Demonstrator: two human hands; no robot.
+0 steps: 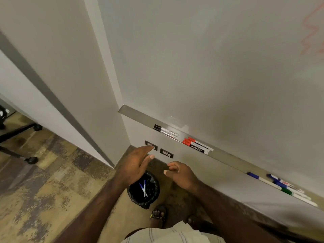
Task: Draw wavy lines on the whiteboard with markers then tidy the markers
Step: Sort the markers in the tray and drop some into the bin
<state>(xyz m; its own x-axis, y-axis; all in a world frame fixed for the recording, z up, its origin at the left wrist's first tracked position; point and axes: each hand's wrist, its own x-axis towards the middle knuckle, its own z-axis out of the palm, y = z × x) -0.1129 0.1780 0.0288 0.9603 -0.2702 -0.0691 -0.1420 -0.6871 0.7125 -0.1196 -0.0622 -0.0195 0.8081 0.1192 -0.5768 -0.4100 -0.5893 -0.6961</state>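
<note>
The whiteboard point(219, 67) is showing one red wavy line point(311, 30) at the far right edge, so drawing looks at least partly done; can't tell whether more lines lie out of frame. Tidying seems well along: markers are lying sorted by colour on the tray point(233, 163) under the board.

Counts, large to small:
- 1 board, 1 tray.
- 1 bin point(143, 190) w/ black liner on the floor, approx 2 blue-capped pens inside.
- 2 wall sockets point(166, 153) below the tray.
- Markers on tray: 2 black point(165, 131), 2 red point(197, 145), then a blue/green bunch point(282, 185) at right, approx 3 blue + 1 green, overlapping so count's unsure.

Both hands are hanging below the tray, touching nothing. Left hand point(136, 165): fingers nearly straight, relaxed, empty. Right hand point(180, 172): fingers loosely bent, thumb apart, empty.

Left to do, prob: little, maybe straightening the right bunch.
</note>
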